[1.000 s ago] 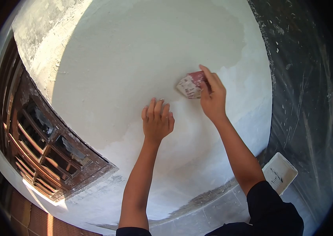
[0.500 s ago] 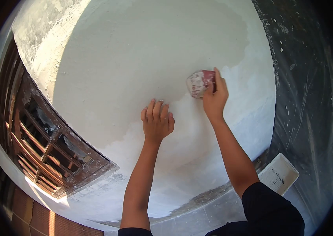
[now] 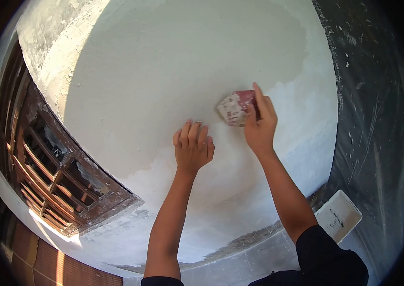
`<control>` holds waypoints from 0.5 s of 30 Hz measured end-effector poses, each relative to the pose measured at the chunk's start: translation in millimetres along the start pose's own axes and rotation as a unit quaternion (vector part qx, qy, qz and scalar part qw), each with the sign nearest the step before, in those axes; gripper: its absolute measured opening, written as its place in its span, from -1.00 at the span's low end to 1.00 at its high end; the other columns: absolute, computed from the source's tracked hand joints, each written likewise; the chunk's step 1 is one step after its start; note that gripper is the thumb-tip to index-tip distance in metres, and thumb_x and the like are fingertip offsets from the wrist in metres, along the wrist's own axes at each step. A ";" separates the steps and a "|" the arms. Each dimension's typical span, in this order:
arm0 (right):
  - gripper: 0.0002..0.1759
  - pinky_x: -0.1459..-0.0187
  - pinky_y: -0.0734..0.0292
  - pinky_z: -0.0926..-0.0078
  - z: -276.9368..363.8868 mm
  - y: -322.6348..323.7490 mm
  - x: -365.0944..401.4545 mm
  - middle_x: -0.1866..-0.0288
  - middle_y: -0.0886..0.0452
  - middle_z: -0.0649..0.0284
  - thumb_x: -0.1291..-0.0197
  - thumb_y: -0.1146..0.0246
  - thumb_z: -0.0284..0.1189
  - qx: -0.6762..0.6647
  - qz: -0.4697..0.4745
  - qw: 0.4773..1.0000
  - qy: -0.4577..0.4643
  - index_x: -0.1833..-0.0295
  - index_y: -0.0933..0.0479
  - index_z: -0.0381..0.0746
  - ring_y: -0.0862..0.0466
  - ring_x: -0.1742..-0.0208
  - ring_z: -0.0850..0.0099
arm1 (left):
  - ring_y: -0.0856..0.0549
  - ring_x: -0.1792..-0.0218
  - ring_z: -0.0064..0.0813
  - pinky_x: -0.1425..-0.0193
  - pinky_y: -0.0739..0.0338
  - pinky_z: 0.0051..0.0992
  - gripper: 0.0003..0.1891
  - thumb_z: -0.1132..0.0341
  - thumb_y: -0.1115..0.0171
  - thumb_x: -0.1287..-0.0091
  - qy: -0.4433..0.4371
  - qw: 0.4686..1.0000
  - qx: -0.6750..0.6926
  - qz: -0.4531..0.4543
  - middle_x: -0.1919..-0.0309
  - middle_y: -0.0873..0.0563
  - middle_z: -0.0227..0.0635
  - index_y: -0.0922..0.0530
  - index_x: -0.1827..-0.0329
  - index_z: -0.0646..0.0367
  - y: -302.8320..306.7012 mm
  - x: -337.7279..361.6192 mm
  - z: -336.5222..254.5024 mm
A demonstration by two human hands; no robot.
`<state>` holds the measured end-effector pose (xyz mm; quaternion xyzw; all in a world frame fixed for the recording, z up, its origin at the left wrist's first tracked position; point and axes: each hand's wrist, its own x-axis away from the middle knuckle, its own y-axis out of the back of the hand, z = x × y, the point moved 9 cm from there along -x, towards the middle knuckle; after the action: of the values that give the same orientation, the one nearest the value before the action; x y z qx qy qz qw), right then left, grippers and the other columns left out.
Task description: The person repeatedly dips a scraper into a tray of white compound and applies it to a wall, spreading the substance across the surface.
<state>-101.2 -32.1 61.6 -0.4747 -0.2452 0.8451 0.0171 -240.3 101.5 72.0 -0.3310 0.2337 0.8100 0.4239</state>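
Observation:
My right hand (image 3: 261, 123) is closed round a red scraper (image 3: 238, 107) smeared with whitish paste, its blade side against the wall (image 3: 164, 71). The wall has a darker, damp-looking coat above and a paler surface below. Left of the scraper, my left hand (image 3: 194, 147) holds nothing; its fingers are apart and bent, with the tips at the wall. A bit of whitish stuff shows on one fingertip.
A brown wooden window frame with slats (image 3: 59, 178) is at the left. A white tray (image 3: 338, 217) with dark marks lies at the lower right, beside a dark, streaked sheet (image 3: 373, 143). Grey tiles (image 3: 264, 255) run along the bottom.
The scraper in my right hand has moved slightly left and down and is turned more. My left hand has barely shifted.

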 end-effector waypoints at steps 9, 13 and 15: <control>-0.42 0.10 -0.52 0.45 -19.2 27.8 2.2 0.15 -0.54 0.09 -0.19 -0.08 -0.79 -0.004 -0.112 0.992 -0.058 -0.36 -0.44 -0.32 -0.61 0.18 0.23 | -0.42 -0.28 -0.23 -0.28 -0.16 -0.20 -0.55 0.23 -0.15 -0.24 -0.008 1.000 -0.006 -0.002 -0.15 -0.49 -0.28 -0.38 -0.20 0.07 0.1 0.2 -0.9; -0.42 0.10 -0.52 0.44 -12.2 -19.8 12.9 0.18 -0.55 0.07 -0.18 -0.09 -0.79 0.006 0.015 0.999 -0.027 -0.35 -0.45 -0.31 -0.60 0.19 0.19 | -0.43 -0.28 -0.23 -0.27 -0.16 -0.20 -0.54 0.23 -0.16 -0.23 -0.004 1.000 -0.001 0.006 -0.15 -0.49 -0.28 -0.38 -0.20 0.07 0.6 2.5 -0.7; -0.42 0.11 -0.54 0.41 -42.9 16.5 10.8 0.17 -0.55 0.06 -0.18 -0.09 -0.79 0.048 -0.101 0.990 -0.083 -0.36 -0.45 -0.32 -0.61 0.19 0.19 | -0.43 -0.27 -0.22 -0.27 -0.16 -0.19 -0.54 0.22 -0.17 -0.23 -0.005 1.000 0.001 0.002 -0.16 -0.49 -0.28 -0.38 -0.20 0.07 0.7 2.2 1.3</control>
<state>-69.0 -26.7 27.5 -0.3744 -0.2515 0.8863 0.1050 -242.3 103.1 71.4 -0.3262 0.2326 0.8123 0.4238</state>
